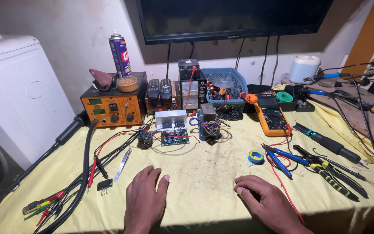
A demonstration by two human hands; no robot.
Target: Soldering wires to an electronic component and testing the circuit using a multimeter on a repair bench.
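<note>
While hands (204,201) rest, pliers (325,171) nearby.

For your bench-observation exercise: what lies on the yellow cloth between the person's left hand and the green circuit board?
Head view: only bare yellow cloth lies between the left hand and the green circuit board.

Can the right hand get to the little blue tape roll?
Probably yes. The right hand lies flat on the yellow cloth, empty, and the tape roll sits just ahead with only bare cloth between.
</note>
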